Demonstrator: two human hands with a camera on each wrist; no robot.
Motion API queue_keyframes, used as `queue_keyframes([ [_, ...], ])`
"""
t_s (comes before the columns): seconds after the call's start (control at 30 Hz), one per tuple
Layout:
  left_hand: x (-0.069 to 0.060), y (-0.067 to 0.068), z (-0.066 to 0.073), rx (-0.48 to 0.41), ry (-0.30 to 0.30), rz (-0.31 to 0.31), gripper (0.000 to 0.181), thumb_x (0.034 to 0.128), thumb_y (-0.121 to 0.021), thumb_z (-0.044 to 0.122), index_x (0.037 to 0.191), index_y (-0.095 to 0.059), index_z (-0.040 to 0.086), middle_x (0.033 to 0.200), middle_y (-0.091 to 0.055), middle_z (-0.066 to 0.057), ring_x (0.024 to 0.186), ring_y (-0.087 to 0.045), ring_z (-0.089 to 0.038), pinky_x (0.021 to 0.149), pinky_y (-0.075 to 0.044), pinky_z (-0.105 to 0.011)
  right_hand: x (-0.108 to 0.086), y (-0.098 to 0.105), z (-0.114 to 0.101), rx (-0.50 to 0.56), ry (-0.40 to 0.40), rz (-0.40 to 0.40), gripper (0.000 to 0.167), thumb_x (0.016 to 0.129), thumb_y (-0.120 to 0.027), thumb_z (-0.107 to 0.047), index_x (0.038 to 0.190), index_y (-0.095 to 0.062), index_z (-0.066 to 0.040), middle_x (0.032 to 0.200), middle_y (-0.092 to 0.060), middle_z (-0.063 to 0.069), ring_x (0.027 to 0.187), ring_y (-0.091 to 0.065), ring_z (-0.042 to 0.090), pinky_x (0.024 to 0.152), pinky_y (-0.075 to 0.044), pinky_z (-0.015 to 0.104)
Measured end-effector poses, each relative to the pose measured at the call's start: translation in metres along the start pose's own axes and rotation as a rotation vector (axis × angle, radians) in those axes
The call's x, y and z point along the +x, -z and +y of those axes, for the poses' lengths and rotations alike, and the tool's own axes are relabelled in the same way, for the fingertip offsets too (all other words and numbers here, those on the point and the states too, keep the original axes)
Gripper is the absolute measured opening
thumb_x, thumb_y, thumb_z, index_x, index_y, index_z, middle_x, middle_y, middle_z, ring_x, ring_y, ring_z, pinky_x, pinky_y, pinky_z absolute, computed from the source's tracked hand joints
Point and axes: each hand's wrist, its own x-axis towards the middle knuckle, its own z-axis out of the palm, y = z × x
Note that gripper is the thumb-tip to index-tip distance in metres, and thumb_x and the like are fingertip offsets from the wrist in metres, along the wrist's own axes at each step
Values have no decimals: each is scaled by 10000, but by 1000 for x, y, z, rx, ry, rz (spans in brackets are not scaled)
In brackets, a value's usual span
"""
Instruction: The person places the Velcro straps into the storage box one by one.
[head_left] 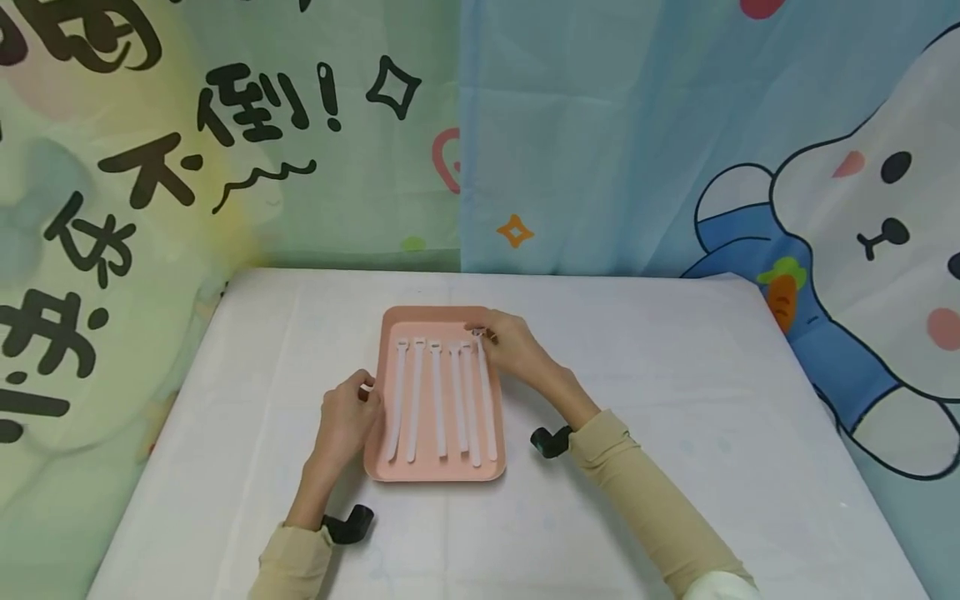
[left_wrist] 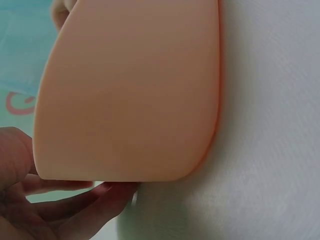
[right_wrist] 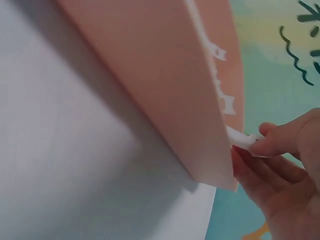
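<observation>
A pink rectangular tray [head_left: 441,473] lies on the table with several white slotted-head straps [head_left: 437,400] side by side in it, heads toward the far end. With thumb and fingers my right hand [head_left: 510,342] pinches the head of the rightmost white strap [head_left: 486,400], at the tray's far right corner. The right wrist view shows this strap's head [right_wrist: 245,140] between thumb and forefinger, raised at the rim. My left hand [head_left: 348,421] grips the tray's left edge with curled fingers. In the left wrist view its fingers [left_wrist: 102,207] partly hide behind the tray wall [left_wrist: 135,100].
A white cloth covers the table [head_left: 637,375]. Behind it hang printed curtains, a green one [head_left: 360,208] with dark lettering and a blue one [head_left: 585,150] with a cartoon bear. Both wrists wear small black cameras [head_left: 551,442].
</observation>
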Motion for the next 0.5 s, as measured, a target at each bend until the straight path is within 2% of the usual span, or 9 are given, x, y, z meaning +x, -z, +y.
queue_keyframes([
  [0.23,0,-4,4,4,13,-8,161,964,-604,57,1069,-666,-47,844,-727,-203,642,-662,-228,557,-528,-322,-2,-5,7,-210,212,-7,182,962,-599,86,1089,-729,86,1089,-691,202,1038,-702,324,889,-585,393],
  [0.4,7,-3,12,65,3,-27,255,988,-621,128,1145,-671,-67,922,-744,-226,715,-709,-285,600,-559,-366,-7,-6,14,-329,296,19,142,958,-611,80,1016,-741,82,1018,-668,186,992,-683,304,848,-586,359],
  [0.5,13,0,20,111,-19,-44,361,1010,-616,191,1261,-641,-68,1061,-743,-245,850,-734,-348,683,-582,-431,-8,-7,17,-404,329,16,126,954,-615,86,960,-740,72,987,-657,175,953,-674,300,816,-584,350],
])
